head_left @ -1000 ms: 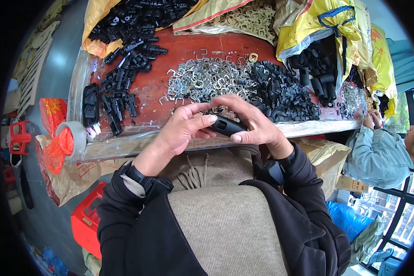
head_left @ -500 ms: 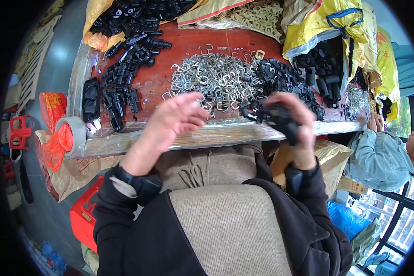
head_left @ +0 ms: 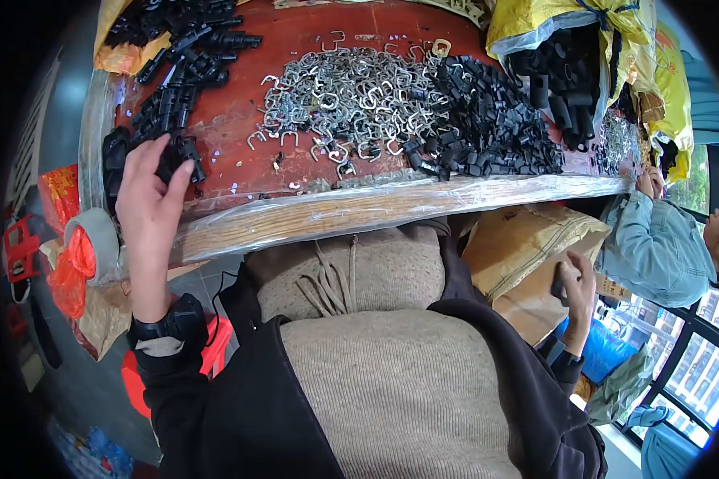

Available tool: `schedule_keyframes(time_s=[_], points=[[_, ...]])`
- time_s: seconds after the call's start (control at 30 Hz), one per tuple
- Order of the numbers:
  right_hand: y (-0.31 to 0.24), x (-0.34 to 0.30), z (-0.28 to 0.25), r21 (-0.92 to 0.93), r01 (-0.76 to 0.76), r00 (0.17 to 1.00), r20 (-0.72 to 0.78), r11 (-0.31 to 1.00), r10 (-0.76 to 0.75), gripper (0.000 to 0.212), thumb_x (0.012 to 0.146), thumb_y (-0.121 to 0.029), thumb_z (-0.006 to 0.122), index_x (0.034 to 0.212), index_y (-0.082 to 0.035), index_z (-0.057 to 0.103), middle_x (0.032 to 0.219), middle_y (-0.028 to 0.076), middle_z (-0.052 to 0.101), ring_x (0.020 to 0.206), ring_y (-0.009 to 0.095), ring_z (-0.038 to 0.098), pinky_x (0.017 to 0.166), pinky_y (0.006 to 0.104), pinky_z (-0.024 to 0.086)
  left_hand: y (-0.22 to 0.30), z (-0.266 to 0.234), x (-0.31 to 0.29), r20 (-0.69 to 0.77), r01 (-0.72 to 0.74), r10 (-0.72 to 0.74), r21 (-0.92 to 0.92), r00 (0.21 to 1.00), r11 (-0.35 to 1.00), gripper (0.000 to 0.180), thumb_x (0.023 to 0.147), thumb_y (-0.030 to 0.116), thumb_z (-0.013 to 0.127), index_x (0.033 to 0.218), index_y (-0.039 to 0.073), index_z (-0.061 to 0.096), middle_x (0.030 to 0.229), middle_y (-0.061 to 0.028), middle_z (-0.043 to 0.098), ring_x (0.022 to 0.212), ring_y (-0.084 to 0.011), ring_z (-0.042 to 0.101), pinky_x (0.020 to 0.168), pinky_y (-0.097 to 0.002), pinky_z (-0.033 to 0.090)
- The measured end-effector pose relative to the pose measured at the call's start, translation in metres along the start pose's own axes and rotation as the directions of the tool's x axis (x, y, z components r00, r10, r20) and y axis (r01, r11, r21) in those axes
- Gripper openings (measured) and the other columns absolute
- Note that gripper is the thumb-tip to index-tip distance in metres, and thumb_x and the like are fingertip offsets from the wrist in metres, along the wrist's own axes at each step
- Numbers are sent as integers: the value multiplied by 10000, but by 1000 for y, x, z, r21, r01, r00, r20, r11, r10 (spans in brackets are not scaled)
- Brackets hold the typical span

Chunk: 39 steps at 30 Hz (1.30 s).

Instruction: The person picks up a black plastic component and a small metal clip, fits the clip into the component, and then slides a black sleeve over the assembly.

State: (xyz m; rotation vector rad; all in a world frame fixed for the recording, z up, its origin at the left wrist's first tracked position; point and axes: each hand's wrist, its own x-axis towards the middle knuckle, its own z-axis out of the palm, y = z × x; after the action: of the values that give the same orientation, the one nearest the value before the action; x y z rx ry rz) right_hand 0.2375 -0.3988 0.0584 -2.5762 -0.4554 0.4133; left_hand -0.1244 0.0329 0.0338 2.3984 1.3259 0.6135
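At the table's left end, my left hand (head_left: 150, 191) has its thumb and fingers curled round a black tubular plastic part (head_left: 170, 162), one of several lying there; the palm side is hidden. My right hand (head_left: 581, 294) is low on the right, off the table's front edge, next to an open brown paper sack (head_left: 527, 259). A small black plastic part (head_left: 559, 287) is held in its fingers, partly hidden by them. On the red table top (head_left: 228, 148) lie a heap of bent metal clips (head_left: 359, 100) and, right of it, a heap of small black pieces (head_left: 495, 116).
More black tubular parts (head_left: 188, 60) trail toward the back left. A yellow sack (head_left: 535, 24) with black tubes (head_left: 565, 112) stands at the back right. A tape roll (head_left: 100, 239) hangs at the near left corner. Another person in a blue jacket (head_left: 655, 247) sits at right.
My left hand has gone from above the table's front edge to the black parts at left. My right hand has moved down and right to the paper sack with its black part. The view has shifted.
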Motion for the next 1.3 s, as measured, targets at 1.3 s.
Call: schedule_keyframes(time_s=[1.3], points=[[-242,23,199,-135,978,196,347,158,-917,102,672,-11,477,767,-26,443,737,128,444,657,299,498,594,362,424,26,25,-11,541,541,86,-791,837,-287,283,839,79,435,1097,-36,432,944,-140,554,827,-223,582,664,-230,513]])
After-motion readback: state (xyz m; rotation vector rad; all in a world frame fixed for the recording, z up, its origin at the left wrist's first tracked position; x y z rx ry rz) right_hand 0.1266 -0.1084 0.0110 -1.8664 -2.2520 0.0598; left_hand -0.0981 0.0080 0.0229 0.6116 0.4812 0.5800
